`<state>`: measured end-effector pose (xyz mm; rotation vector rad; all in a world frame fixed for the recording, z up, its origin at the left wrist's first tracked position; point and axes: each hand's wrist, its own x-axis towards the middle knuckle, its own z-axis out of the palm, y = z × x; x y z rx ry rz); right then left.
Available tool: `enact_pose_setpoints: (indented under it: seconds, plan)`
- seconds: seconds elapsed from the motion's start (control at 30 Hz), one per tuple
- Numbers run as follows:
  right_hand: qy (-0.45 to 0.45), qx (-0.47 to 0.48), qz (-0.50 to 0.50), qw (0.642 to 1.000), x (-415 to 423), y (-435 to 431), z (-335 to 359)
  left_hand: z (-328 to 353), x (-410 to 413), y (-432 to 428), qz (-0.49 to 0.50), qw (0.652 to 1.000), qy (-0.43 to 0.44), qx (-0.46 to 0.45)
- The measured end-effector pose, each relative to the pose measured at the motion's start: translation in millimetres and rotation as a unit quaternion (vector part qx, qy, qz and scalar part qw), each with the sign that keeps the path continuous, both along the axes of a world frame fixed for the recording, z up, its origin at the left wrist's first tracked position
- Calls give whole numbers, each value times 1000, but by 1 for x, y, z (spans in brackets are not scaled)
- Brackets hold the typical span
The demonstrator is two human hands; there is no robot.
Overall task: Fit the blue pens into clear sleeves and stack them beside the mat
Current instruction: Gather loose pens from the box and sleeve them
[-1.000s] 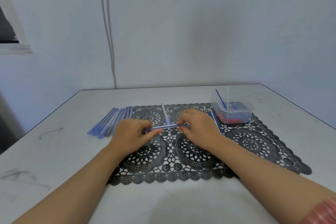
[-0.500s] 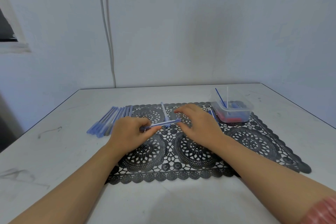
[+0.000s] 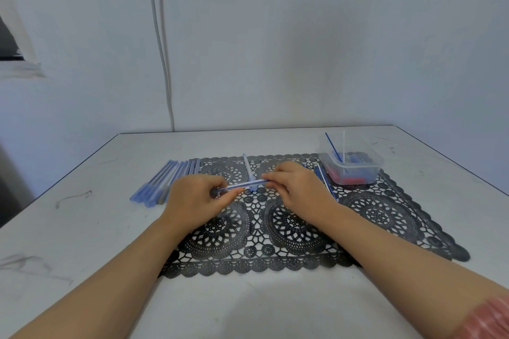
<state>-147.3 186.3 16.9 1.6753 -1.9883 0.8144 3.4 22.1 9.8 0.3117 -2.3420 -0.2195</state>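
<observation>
left hand (image 3: 192,195): one end of a slim blue pen in a clear plastic sleeve (image 3: 245,185) is pinched | right hand (image 3: 297,187): the other end is pinched by curled fingertips (pen held just above the black lace mat (image 3: 385,215)) | row of sleeved blue pens (image 3: 165,181) is laid just left of the left hand | clear plastic tub (image 3: 355,170) is seen beyond the right hand

The right hand (image 3: 300,187) hides most of the loose pens (image 3: 329,187) behind it.

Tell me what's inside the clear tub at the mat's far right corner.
The clear tub holds a thin blue rod and a thin white rod leaning up, over red pieces and blue pieces. Its cloudy wall hides what they are.
</observation>
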Motion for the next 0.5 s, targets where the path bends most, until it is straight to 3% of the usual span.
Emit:
enact_pose_setpoints:
  seconds: [0.27, 0.5]
  plan:
    - [55, -16, -12, 998, 7, 0, 4, 1, -2, -2, 26, 998, 50, -30]
    - [142, 24, -52, 988, 12, -1, 6, -4, -6, -11, 7, 998, 56, -34]
